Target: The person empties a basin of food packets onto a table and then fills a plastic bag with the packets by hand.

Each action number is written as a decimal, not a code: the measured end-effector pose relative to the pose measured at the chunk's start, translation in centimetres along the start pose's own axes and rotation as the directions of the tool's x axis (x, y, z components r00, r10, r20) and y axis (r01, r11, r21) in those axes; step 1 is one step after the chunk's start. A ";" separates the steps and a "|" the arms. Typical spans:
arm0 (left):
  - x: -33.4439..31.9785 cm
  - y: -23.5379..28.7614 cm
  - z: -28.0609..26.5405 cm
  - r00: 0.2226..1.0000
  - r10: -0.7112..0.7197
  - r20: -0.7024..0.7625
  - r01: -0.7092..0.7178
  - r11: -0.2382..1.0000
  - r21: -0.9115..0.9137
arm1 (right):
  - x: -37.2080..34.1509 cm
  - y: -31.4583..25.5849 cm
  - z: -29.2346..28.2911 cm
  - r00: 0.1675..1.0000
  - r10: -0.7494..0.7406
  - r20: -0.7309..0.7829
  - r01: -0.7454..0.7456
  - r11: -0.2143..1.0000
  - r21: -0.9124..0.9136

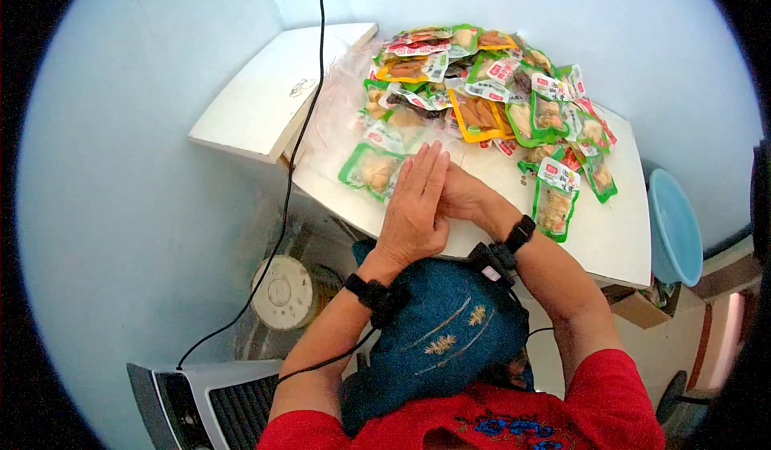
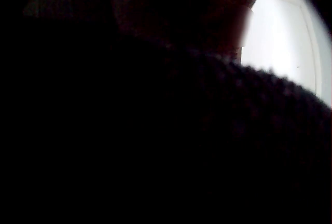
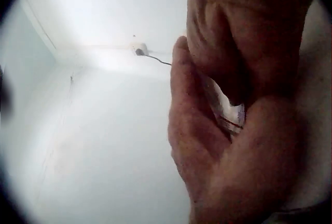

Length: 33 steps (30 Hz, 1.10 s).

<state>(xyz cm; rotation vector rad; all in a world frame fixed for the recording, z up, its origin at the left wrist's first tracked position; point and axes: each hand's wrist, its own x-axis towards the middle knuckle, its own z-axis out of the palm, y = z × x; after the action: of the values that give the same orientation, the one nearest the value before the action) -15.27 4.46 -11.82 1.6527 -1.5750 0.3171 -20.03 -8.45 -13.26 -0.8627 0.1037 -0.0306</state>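
Observation:
My left hand (image 1: 414,213), its fingers straight and together, lies against my right hand (image 1: 466,193) above the front of the white table. Much of the right hand is hidden behind the left in the head view. In the right wrist view, the two hands meet at close range, with a pale gap between them. Just beyond the fingertips lies a green-edged clear food packet (image 1: 373,170), partly covered by the left hand. Another green-edged packet (image 1: 556,201) lies to the right of the hands. The left wrist view is nearly all dark.
A heap of sealed food packets (image 1: 479,114) covers the back of the white table (image 1: 602,245). Thin clear plastic (image 1: 333,112) lies at its left. A black cable (image 1: 299,145) hangs down at the left. A blue basin (image 1: 675,225) stands beyond the right edge.

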 end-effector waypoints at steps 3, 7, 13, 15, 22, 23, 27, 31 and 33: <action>-0.1 -0.2 0.1 1.000 0.000 -0.005 0.000 1.000 0.002 | 1.1 1.1 -0.6 1.000 0.000 0.007 0.002 0.975 -0.222; -0.2 -0.7 0.2 1.000 0.011 -0.018 -0.011 1.000 0.020 | 1.2 0.9 -0.5 0.999 -0.030 0.023 0.036 0.937 -0.347; -0.3 -1.0 0.4 0.999 0.010 -0.040 -0.011 1.000 -0.029 | -3.9 -2.8 1.6 0.916 -0.401 0.028 0.148 0.273 -0.950; -0.3 -0.9 0.2 1.000 0.013 -0.022 -0.013 1.000 -0.004 | -7.5 -5.3 2.6 0.847 -0.532 -0.009 0.089 0.159 -0.983; -0.1 -0.8 0.4 1.000 -0.014 0.006 0.014 1.000 -0.003 | -17.5 -12.3 -1.8 0.891 -0.429 -0.146 -0.327 -0.386 -0.862; -0.2 -0.9 0.4 1.000 -0.014 0.006 0.014 1.000 -0.002 | -18.0 -12.1 -2.1 0.888 -0.410 -0.208 -0.361 -0.343 -0.867; -0.1 -0.7 0.4 1.000 -0.020 -0.002 0.020 1.000 -0.011 | -18.5 -11.3 -2.8 0.871 -0.387 -0.301 -0.410 -0.238 -0.881; 0.0 -0.6 0.4 1.000 -0.004 0.004 0.004 1.000 0.012 | -18.2 -11.3 -3.2 0.874 -0.376 -0.308 -0.410 -0.229 -0.883; 0.0 -0.7 0.5 1.000 -0.004 0.003 0.004 1.000 0.014 | -18.7 -11.2 -3.7 0.904 -0.364 -0.224 -0.338 -0.286 -0.897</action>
<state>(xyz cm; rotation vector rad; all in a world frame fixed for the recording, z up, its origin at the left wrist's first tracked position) -14.79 4.07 -12.39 1.6676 -1.5752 0.3240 -38.79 -17.26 -5.65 -2.7372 0.6671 -0.2007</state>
